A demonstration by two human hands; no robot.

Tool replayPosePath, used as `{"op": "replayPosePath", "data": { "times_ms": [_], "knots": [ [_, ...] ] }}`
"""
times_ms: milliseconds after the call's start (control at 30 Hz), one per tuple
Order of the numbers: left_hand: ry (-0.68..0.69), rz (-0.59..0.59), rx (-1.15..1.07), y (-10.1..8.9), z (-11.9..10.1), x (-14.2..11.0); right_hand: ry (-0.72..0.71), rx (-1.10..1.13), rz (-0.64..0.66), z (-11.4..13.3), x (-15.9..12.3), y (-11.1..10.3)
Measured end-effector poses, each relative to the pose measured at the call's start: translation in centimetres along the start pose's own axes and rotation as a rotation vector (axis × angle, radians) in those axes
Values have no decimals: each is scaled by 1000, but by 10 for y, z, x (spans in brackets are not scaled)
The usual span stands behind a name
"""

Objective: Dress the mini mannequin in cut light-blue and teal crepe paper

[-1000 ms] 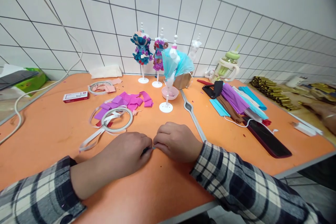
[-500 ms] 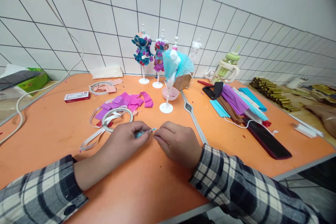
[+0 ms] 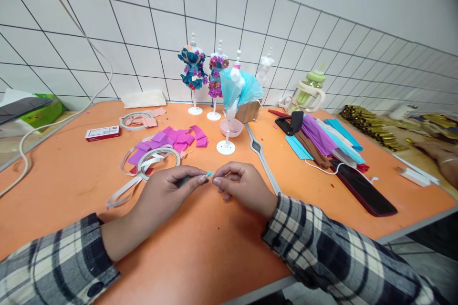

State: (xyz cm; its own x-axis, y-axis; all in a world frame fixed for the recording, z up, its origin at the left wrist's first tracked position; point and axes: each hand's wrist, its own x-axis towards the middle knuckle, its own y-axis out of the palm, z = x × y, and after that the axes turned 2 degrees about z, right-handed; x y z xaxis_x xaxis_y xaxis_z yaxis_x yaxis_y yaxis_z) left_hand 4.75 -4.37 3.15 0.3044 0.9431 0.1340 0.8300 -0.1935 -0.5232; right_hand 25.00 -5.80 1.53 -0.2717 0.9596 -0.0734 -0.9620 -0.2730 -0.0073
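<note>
In front of the blue-draped mannequin (image 3: 232, 88), a small blue piece (image 3: 210, 174) is pinched by the left hand (image 3: 162, 189), seemingly so its tip is exposed. The right hand (image 3: 248, 186) is held just apart; whether anything is gripped there cannot be told. 2 flowered mannequins (image 3: 193, 66) are stood behind-left, probably for clearance.

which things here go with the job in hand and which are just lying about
Likely in use:
- small blue piece, in the left hand
- tape roll
- coloured sheets
- blue-draped dress form

Seemingly just lying about:
- dark phone
- green-lidded bottle
- white cable
</note>
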Motion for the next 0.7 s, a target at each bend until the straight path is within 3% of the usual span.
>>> {"op": "replayPosePath", "data": {
  "times_ms": [200,433,600,700],
  "knots": [
    [29,76,-4,1,2,0,13,-7,26,-6,4,-4],
    [39,213,-124,1,-1,-4,-9,42,175,-5,6,-12],
    [-85,487,-219,0,1,-1,-72,-57,334,-5,7,-18],
    [-190,621,-259,-1,4,1,-265,-273,394,-7,7,-19]
  ]
}}
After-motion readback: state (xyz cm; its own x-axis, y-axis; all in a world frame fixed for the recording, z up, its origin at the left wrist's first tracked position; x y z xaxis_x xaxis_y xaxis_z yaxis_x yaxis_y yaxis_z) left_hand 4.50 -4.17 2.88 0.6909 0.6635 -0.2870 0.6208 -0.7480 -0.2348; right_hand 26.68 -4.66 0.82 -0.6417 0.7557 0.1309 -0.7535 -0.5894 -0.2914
